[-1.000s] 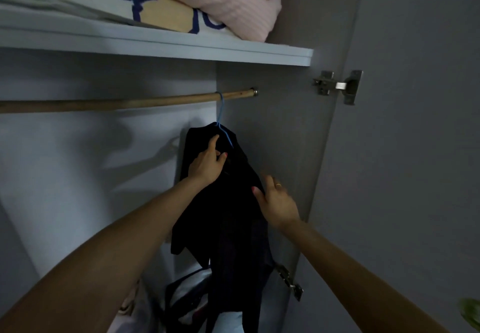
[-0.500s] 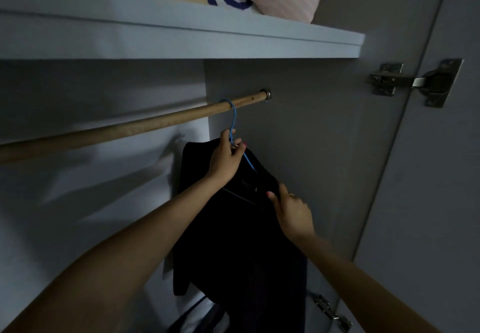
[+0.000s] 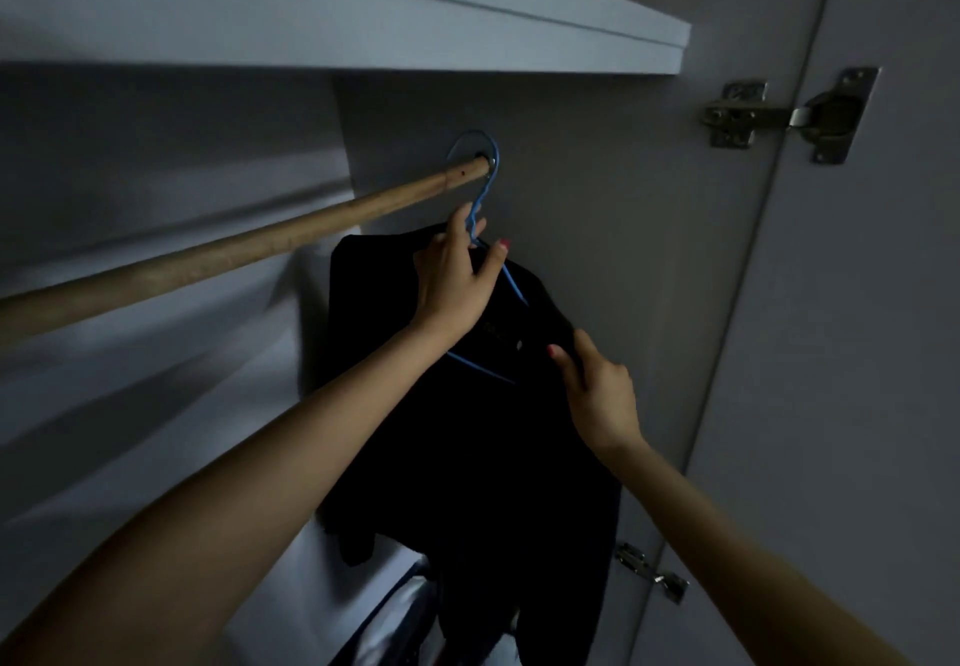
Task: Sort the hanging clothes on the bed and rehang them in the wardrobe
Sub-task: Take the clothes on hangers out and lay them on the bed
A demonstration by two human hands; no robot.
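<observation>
Garment (image 3: 467, 431) on blue hanger (image 3: 511, 291), hooked over the rod (image 3: 234, 260) hard by the wardrobe's right wall.
Left hand (image 3: 452, 286) curled round the hanger neck just under the hook; right hand (image 3: 597, 395) pinching the dark shoulder, lower right. Shoulder line slanting down right, needs levelling, probably.

I can't read any text, label, brand or number here. The only candidate is a small pale mark on the dark garment (image 3: 498, 437), just under the neck of the blue hanger (image 3: 485, 208), and it's too dim and blurred for me to make out any letters.
</observation>
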